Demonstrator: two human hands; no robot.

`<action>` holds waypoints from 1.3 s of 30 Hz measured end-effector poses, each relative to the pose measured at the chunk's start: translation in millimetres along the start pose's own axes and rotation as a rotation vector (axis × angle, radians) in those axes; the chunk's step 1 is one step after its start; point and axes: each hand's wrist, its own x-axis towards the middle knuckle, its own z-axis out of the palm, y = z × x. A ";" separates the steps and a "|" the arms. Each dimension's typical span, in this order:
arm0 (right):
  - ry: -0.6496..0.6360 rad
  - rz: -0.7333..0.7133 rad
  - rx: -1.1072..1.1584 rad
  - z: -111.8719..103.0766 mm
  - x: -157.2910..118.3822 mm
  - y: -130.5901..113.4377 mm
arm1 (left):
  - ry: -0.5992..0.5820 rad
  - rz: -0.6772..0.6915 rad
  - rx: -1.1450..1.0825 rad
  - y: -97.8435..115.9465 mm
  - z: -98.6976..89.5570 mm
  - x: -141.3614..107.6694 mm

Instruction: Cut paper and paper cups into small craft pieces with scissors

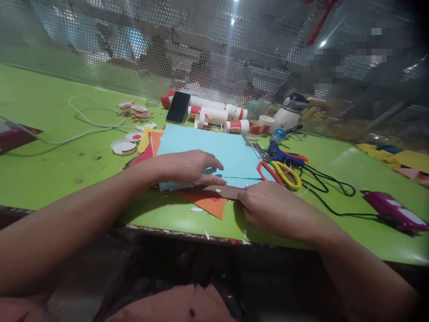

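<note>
Light blue paper (208, 150) lies on the green table in front of me, over orange, yellow and red sheets. Across its left part rests my left hand (192, 167), fingers stretched out and apart. My right hand (264, 203) is closed at the near right corner, pinching the end of a brownish strip (228, 192) that runs along the paper's near edge; its material is unclear. An orange paper piece (208, 203) sticks out below the strip. Scissors with red and yellow handles (279, 174) touch the blue paper's right edge, just beyond my right hand.
A blue glue gun (284, 155), a dark cable and a purple box (397, 210) are at right. Behind the paper are a phone (178, 107), paper cups (237, 127) and a kettle (288, 114). White lids (124, 147) and a white cable lie left. Paper scraps dot the near edge.
</note>
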 end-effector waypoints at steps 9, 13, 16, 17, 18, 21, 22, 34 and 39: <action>-0.130 -0.331 0.334 -16.3 -17.2 33.7 | 0.021 0.017 -0.016 -2.5 1.8 -0.5; -0.159 -0.340 0.528 -15.1 -14.6 46.6 | 0.026 0.006 -0.015 -3.7 2.4 0.1; -0.169 -0.346 0.711 -14.5 -11.5 51.9 | 0.005 -0.009 -0.028 -4.3 1.5 0.2; -0.179 -0.339 0.765 -14.6 -10.8 53.3 | -0.005 -0.006 -0.032 -4.2 1.0 0.1; -0.195 -0.334 0.822 -14.7 -10.4 54.7 | -0.016 0.000 -0.036 -4.1 0.4 -0.1; -0.260 -0.297 1.050 -13.7 -9.8 59.3 | -0.030 0.020 -0.043 -3.4 -1.4 -0.9; -0.275 -0.274 1.138 -12.5 -9.4 60.8 | -0.029 0.023 -0.044 -3.1 -1.9 -1.2; -0.177 -0.150 1.356 3.7 -23.5 68.7 | 0.072 0.076 -0.140 -15.9 5.1 2.0; -0.254 -0.002 1.255 12.5 -98.3 58.2 | 0.107 0.019 -0.159 -24.4 5.3 1.6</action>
